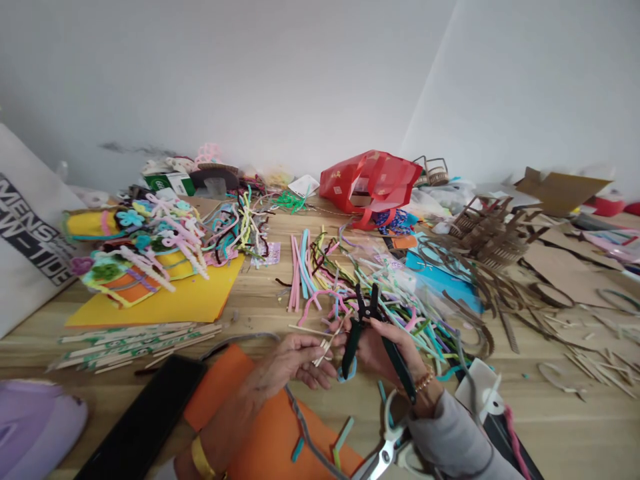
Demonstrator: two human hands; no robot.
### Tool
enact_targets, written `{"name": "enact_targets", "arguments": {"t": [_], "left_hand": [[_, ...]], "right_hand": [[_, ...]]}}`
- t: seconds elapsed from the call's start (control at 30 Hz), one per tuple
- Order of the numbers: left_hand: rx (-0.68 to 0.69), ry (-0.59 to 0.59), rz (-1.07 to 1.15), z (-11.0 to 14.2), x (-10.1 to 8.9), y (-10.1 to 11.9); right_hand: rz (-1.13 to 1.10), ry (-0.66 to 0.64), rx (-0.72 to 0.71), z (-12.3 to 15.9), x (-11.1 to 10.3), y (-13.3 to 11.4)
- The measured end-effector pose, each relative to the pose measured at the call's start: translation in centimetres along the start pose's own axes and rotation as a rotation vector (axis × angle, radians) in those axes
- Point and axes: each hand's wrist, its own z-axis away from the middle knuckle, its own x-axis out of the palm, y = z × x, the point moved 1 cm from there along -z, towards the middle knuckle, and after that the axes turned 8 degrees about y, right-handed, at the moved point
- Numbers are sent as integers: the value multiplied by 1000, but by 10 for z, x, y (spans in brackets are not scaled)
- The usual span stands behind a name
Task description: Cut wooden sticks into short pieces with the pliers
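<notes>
Near the middle of the table, my left hand is closed on a few short pieces of thin wooden stick. My right hand, just beside it, grips dark-handled pliers with the jaws pointing away from me and the handles spread. A thin stick runs near the right fingertips; whether they pinch it cannot be made out. Below the right hand lie scissors, partly covered by the sleeve. Under the left forearm are orange sheets with short cut pipe cleaner pieces on them.
Pipe cleaners spread beyond my hands. Paper-wrapped chopsticks and a black phone-like slab lie left. Pipe-cleaner flower crafts rest on yellow sheets. A red bag stands behind; brown woven baskets and strips are right.
</notes>
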Motion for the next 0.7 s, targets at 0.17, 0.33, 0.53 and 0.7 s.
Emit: {"name": "enact_targets", "arguments": {"t": [0.17, 0.33, 0.53, 0.7], "left_hand": [[-18, -89, 40, -2, -2, -4], [-75, -95, 40, -2, -3, -4], [-82, -103, 3, -3, -4, -3], [-60, -114, 39, -4, -7, -4]], "right_hand": [[-31, -8, -1, 0, -2, 2], [-17, -1, 5, 1, 1, 1], [-1, 11, 3, 2, -1, 1], [7, 46, -55, 10, -1, -13]]}}
